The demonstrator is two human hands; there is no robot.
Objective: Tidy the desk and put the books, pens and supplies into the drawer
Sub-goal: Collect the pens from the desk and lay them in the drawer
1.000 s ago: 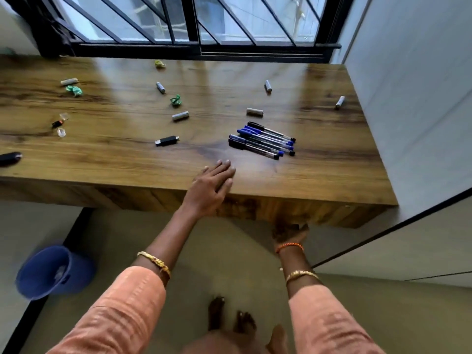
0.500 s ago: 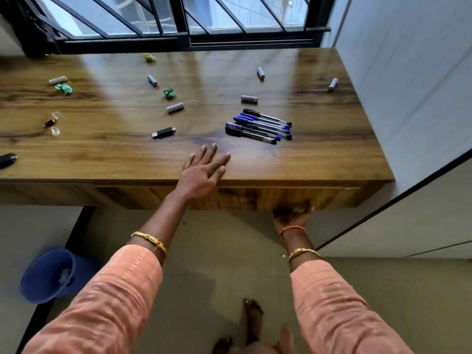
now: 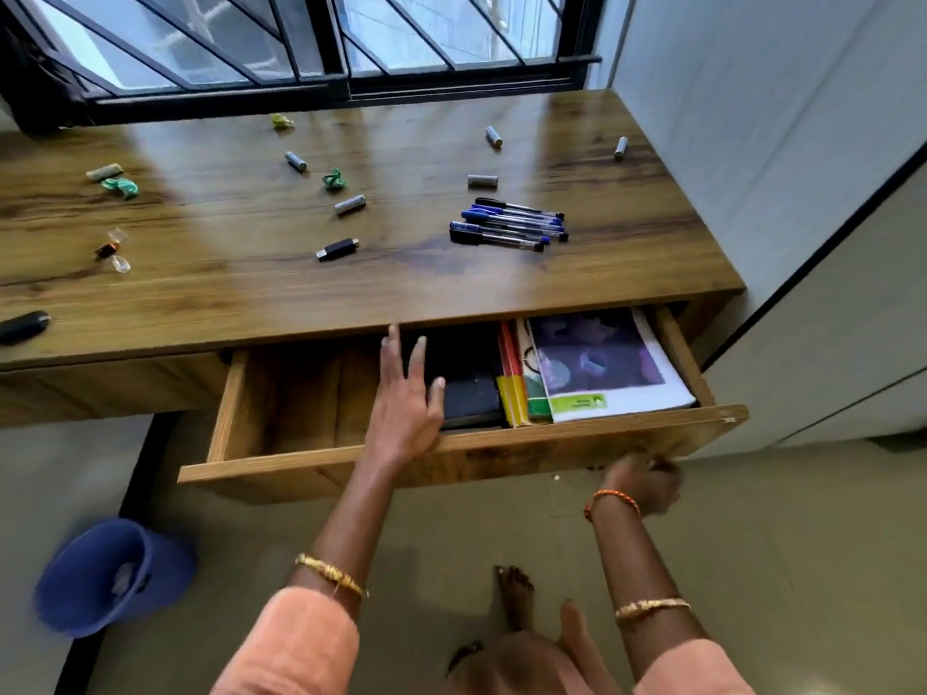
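Observation:
The wooden drawer (image 3: 311, 459) under the desk stands pulled out. Inside it lie a black book (image 3: 471, 393), some colourful thin books (image 3: 516, 393) and a large white book with a purple picture (image 3: 602, 363); its left half shows bare wood. My left hand (image 3: 406, 398) hovers over the drawer's front edge with fingers spread, holding nothing. My right hand (image 3: 639, 481) is blurred under the drawer front's right end, fingers curled on its lower edge. On the desk (image 3: 251, 288), a bunch of blue and black pens (image 3: 509, 225) lies right of the middle.
Several batteries (image 3: 349, 205), green wrappers (image 3: 333, 179), a black USB stick (image 3: 337, 248) and a black object (image 3: 22, 326) at the left edge are scattered on the desk. A blue bucket (image 3: 113, 576) stands on the floor at left. A white wall rises at right.
The drawer, shut before, has slid out toward me, pulled by my right hand. My left hand left the desk top and now hovers over the drawer.

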